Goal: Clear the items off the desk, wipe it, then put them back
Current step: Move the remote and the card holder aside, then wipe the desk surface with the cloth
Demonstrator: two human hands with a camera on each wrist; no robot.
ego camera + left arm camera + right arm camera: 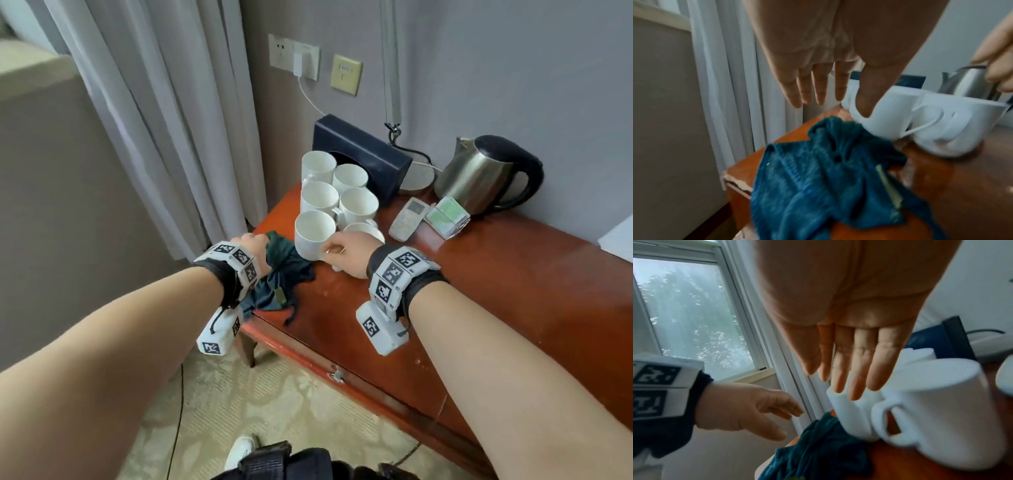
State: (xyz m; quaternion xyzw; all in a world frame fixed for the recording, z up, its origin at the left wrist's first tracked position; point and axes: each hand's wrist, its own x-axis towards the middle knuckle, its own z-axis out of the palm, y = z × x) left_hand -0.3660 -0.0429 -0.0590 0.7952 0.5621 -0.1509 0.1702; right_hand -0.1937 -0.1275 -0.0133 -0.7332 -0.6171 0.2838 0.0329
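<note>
Several white mugs (356, 204) stand clustered at the back left corner of the red-brown desk (479, 291). My right hand (342, 253) reaches to the nearest mug (313, 236), its fingers (855, 369) straight and their tips at the mug's side (849, 415). A crumpled dark teal cloth (284, 277) lies on the desk's left edge, also seen from the left wrist (818, 186). Just above the cloth hovers my left hand (253, 241), with straight fingers (818, 91) holding nothing.
A steel kettle (479, 174), a remote (407, 219), green-and-white packets (445, 216) and a dark blue box (363, 150) sit at the back of the desk. Curtains (154, 120) hang to the left. A drawer handle (337, 375) shows on the desk front.
</note>
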